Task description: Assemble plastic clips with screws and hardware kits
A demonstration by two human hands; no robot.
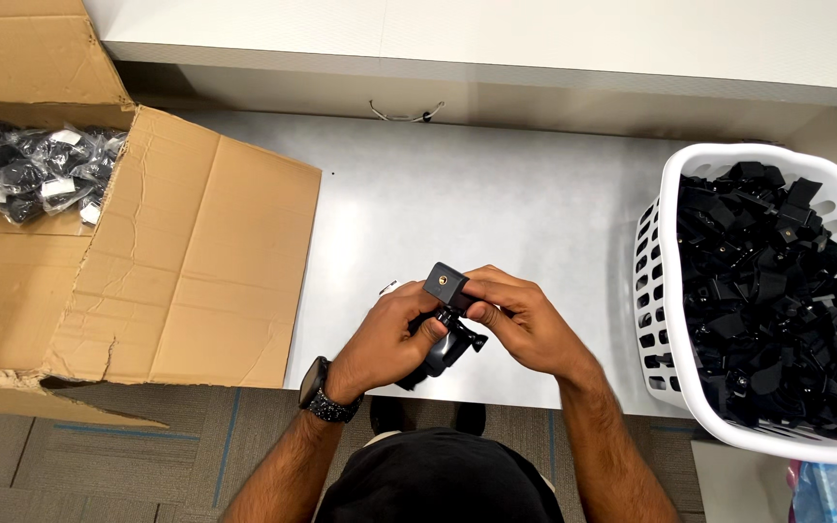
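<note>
Both of my hands meet over the near edge of a grey table [496, 194], gripping one small black mount [446, 287]. It has a square head with a brass screw hole on top and a black strap part below. My left hand [391, 334], with a black watch on the wrist, holds the lower strap part. My right hand [515, 315] pinches the square head from the right.
A white plastic laundry basket [661, 281] full of several black mounts stands at the right. An open cardboard box [186, 261] at the left holds several bagged black parts [36, 169]. A wall ledge [496, 39] runs along the back. Carpet lies below.
</note>
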